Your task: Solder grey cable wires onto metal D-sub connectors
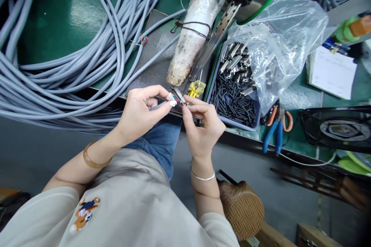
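My left hand (146,110) pinches the end of a grey cable, its fingertips close to thin coloured wires. Those wires run to a metal multi-pin connector (179,96). At the connector's other end, my right hand (201,121) grips it between thumb and fingers. Just beyond the connector, on the dark work plate (156,60), lies a yellow piece (197,88) with a thin pale rod standing up from it. How the wires meet the pins is too small to make out.
Grey cables (72,73) are heaped on the left. A bin (256,121) of connectors and black tubes stands right, partly under a plastic bag (281,42). A white wrapped tube (193,34) reaches down above the hands. Pliers (278,135) hang over the table edge near a fan (342,129).
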### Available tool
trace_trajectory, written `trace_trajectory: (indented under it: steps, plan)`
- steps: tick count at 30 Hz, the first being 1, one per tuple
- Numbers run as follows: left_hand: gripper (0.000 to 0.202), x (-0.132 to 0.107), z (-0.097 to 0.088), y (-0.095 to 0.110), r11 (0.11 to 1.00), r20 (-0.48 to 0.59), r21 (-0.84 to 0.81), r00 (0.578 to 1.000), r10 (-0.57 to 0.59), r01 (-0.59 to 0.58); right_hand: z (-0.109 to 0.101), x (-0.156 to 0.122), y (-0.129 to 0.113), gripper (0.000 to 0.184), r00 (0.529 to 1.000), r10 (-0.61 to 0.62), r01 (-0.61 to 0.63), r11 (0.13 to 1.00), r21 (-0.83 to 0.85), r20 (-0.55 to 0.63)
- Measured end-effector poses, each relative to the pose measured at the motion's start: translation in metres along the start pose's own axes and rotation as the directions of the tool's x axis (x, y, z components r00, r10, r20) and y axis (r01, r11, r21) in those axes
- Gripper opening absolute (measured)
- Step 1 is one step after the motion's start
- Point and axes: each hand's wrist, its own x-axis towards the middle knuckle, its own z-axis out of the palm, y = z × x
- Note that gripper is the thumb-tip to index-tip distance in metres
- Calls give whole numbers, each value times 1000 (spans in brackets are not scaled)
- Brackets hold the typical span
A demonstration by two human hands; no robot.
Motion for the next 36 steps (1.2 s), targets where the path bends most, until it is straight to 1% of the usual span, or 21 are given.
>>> trace_trajectory:
  steps: [1,3,5,7,10,13,19,25,28,32,36]
  plan:
    - [5,0,1,0,999,-15,19,999,29,-28,2,1,0,8,1000,-3,3,1000,5,-6]
    - [5,0,2,-2,989,-56,86,991,125,-120,5,3,0,9,999,-32,32,999,-7,-28]
    - [7,1,5,-3,963,-84,157,969,232,-217,6,6,-1,10,997,-66,65,997,-29,-37]
    - [9,2,6,-5,935,-90,210,947,308,-285,6,8,-1,10,996,-77,76,996,-43,-38]
    - [11,3,7,-6,903,-89,260,922,376,-343,5,11,-1,11,997,-73,72,997,-33,-30]
    - [11,5,6,-5,881,-87,291,906,413,-373,3,14,-3,11,997,-78,78,997,-17,-26]
    - [11,5,3,1,875,-73,299,905,419,-381,1,20,-8,15,993,-114,113,993,-46,-11]
    - [11,4,2,6,898,-65,280,927,370,-339,0,23,-10,11,984,-178,173,974,-146,-17]
    - [11,4,1,6,915,-65,267,942,331,-303,-1,22,-11,8,982,-187,183,966,-186,-5]
    - [9,2,-1,5,927,-28,265,959,281,-264,-3,21,-11,10,984,-173,177,970,-167,40]
    - [9,1,-1,4,915,-15,282,952,306,-290,-4,20,-10,12,981,-187,192,967,-166,47]
